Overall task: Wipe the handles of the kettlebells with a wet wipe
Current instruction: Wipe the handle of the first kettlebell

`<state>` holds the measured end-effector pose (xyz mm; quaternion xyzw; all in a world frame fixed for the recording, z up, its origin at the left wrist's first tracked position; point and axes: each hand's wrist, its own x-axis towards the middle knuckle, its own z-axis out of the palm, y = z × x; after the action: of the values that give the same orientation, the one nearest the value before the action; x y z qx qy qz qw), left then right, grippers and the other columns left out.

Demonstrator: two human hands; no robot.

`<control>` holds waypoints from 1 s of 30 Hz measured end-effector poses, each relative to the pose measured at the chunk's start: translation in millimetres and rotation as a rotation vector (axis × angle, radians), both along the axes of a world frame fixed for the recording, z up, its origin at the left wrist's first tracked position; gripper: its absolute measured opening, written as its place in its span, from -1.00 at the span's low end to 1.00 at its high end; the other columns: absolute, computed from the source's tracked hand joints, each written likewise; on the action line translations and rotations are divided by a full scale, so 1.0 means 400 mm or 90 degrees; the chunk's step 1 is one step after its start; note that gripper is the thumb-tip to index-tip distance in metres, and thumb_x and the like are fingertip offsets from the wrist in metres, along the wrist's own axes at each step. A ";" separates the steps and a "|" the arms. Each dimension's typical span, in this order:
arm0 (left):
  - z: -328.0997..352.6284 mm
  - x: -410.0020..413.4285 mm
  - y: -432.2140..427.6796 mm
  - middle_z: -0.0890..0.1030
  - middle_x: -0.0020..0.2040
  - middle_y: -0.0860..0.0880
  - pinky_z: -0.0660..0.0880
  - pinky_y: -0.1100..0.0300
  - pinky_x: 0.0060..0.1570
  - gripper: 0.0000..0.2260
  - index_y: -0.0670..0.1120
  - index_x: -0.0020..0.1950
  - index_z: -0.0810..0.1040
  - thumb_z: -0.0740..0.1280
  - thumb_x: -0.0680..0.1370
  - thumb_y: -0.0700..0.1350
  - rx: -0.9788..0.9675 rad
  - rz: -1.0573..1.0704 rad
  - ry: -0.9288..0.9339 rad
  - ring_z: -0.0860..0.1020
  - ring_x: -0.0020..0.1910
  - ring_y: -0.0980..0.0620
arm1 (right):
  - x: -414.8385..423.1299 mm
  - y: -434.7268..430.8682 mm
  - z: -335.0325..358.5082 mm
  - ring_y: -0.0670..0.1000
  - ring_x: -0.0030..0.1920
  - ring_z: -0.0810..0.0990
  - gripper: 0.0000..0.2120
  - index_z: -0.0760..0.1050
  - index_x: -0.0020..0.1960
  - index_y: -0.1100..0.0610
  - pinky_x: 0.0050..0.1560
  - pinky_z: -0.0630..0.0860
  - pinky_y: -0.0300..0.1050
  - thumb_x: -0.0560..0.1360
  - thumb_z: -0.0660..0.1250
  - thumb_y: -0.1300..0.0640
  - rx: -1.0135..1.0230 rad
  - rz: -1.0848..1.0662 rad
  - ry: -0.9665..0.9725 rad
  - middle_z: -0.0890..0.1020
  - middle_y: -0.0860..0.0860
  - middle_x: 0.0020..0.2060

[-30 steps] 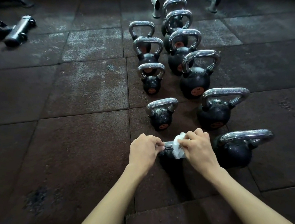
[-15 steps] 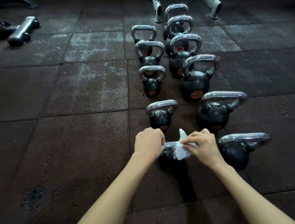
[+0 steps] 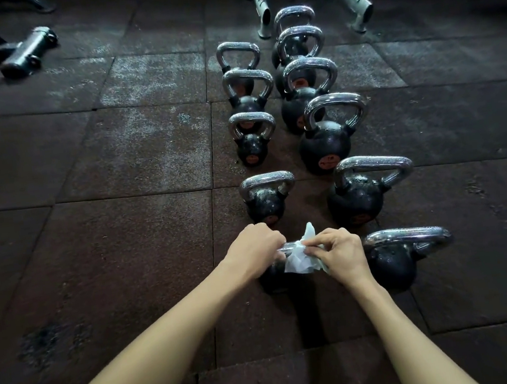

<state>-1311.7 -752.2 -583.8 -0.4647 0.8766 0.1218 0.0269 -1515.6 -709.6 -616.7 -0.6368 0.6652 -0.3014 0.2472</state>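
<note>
Gripping the nearest kettlebell (image 3: 273, 279) handle, right hand (image 3: 341, 253) pinches wipe (image 3: 300, 257).

Two side-by-side rows of kettlebells (image 3: 324, 149) stand on the floor tiles (image 3: 124, 238), running away from the person. Rack legs (image 3: 264, 17) stand behind the far end, and a cylinder (image 3: 28, 56) lies far left.

One wide-angle view is taken from the wearer's head, tilted forward and steeply down onto the rubber floor (image 3: 128, 269). Both forearms (image 3: 168, 343) are caught close, entering at the bottom edge; the two rows of kettlebells (image 3: 324, 149) are seen receding toward the top.
</note>
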 end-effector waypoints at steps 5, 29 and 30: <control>-0.036 0.138 0.019 0.68 0.01 -0.01 0.46 -0.05 0.03 -0.80 -0.06 0.06 0.57 0.34 0.63 0.06 -0.010 -0.015 0.063 0.48 -0.05 -0.09 | 0.085 -0.002 -0.006 -0.12 -0.09 0.54 -0.80 0.77 -0.07 -0.08 -0.09 0.39 -0.43 0.38 0.62 0.18 -0.013 0.041 -0.069 0.64 -0.26 -0.25; -0.087 0.250 0.045 0.70 -0.04 0.11 0.35 0.16 -0.10 -0.86 -0.01 0.14 0.65 0.40 0.61 -0.03 -0.021 0.028 0.186 0.36 -0.17 0.05 | 0.146 0.052 -0.112 -0.24 -0.23 0.65 -0.83 0.75 -0.09 -0.08 -0.17 0.50 -0.43 0.40 0.61 0.16 0.100 -0.155 -0.294 0.77 -0.11 -0.19; -0.080 0.240 0.045 0.70 -0.03 0.10 0.39 0.12 -0.08 -0.85 -0.01 0.13 0.64 0.39 0.62 0.00 -0.022 0.030 0.174 0.38 -0.15 0.05 | 0.134 0.051 -0.106 -0.26 -0.22 0.65 -0.83 0.74 -0.11 -0.10 -0.16 0.50 -0.46 0.41 0.61 0.16 0.112 -0.154 -0.277 0.77 -0.10 -0.19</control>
<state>-1215.8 -734.3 -615.7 -0.4646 0.8630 0.1696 -0.1032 -1461.9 -689.0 -659.1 -0.4491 0.6912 -0.3996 0.4010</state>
